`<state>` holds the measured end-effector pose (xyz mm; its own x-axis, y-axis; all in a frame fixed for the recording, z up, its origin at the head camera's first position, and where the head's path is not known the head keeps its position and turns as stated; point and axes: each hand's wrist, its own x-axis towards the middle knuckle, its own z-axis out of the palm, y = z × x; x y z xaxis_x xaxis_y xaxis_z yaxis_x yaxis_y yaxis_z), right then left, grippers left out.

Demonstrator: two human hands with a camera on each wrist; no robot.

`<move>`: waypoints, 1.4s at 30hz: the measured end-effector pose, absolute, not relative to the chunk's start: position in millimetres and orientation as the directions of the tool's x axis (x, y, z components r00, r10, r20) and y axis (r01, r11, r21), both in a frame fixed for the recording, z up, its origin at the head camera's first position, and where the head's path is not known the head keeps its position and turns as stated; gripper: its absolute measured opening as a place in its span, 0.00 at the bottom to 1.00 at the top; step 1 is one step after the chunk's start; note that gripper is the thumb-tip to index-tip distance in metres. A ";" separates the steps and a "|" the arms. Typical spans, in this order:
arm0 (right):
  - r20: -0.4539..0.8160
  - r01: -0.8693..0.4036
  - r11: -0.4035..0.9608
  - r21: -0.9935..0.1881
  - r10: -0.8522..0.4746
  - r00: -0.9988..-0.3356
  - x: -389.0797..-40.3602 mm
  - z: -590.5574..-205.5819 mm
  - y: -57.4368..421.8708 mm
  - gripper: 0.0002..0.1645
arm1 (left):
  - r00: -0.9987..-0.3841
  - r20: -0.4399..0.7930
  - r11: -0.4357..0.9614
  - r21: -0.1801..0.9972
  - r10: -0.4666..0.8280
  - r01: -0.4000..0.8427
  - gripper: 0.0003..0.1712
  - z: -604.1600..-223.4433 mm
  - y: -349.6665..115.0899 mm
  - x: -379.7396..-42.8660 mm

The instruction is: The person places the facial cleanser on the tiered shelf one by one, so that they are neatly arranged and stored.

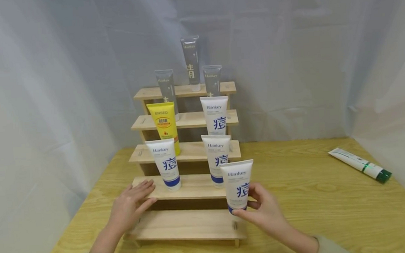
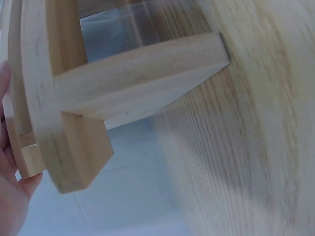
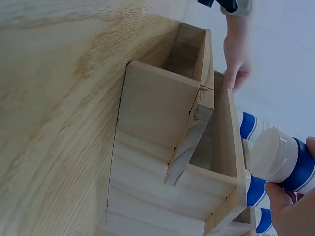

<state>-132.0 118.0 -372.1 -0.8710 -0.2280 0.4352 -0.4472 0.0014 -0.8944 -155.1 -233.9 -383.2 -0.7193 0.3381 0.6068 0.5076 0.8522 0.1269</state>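
My right hand (image 1: 266, 207) holds a white squeeze tube (image 1: 239, 186) with a blue band, cap down, between thumb and fingers. The tube is above the right end of the bottom step of a wooden tiered display stand (image 1: 191, 224). In the right wrist view, its white cap (image 3: 273, 155) shows near the fingers. My left hand (image 1: 129, 206) rests on the left end of the second step, its thumb by the front edge. Matching white tubes stand on that step, at left (image 1: 164, 163) and right (image 1: 217, 158).
On the third step stand a yellow tube (image 1: 165, 125) and another white tube (image 1: 215, 116). Higher up are grey tubes, one on the top step (image 1: 191, 61). A white tube with a green cap (image 1: 361, 165) lies on the wooden table (image 1: 308, 213) at right. Pale sheeting (image 1: 289, 59) surrounds the table.
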 end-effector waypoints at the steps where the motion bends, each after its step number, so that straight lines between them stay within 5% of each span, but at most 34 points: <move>1: 0.442 -0.454 -0.003 -0.891 -0.236 -0.865 -132.4 -372.3 116.1 0.31 | -0.720 0.606 0.852 0.126 0.339 0.507 0.22 -383.1 -233.8 -154.9; 42: 0.245 -0.310 0.041 -0.950 -0.516 -0.821 -138.2 -375.2 7.1 0.26 | -0.712 0.619 0.845 0.142 0.331 0.516 0.22 -384.1 -234.6 -154.5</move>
<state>-138.2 7.1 -375.2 -0.8205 -0.5162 0.2454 -0.3098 0.0407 -0.9499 -154.5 -234.6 -384.1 -0.7123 0.3313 0.6188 0.5159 0.8449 0.1415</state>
